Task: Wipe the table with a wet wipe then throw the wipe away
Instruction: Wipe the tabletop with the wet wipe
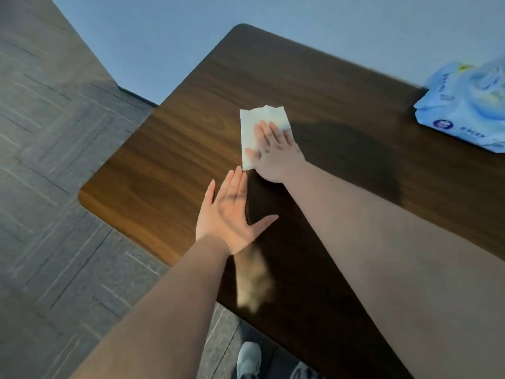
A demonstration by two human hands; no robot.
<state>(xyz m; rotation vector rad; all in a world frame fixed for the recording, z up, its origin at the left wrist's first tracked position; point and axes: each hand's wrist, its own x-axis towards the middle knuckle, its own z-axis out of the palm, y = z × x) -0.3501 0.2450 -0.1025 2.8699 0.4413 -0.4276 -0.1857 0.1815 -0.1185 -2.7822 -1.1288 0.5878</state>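
A white wet wipe (pixel 255 124) lies flat on the dark wooden table (pixel 169 165), near its middle. My right hand (pixel 276 151) presses down on the wipe with flat, spread fingers, covering its lower right part. My left hand (pixel 232 214) hovers just in front of the wipe, palm up, fingers apart, holding nothing; its fingertips almost reach the wipe's near corner.
A blue pack of wet wipes (pixel 464 105) lies at the table's far right edge. Grey patterned carpet (pixel 54 187) surrounds the table on the left. My shoes (pixel 248 359) show below the table's near edge. A pale wall stands behind.
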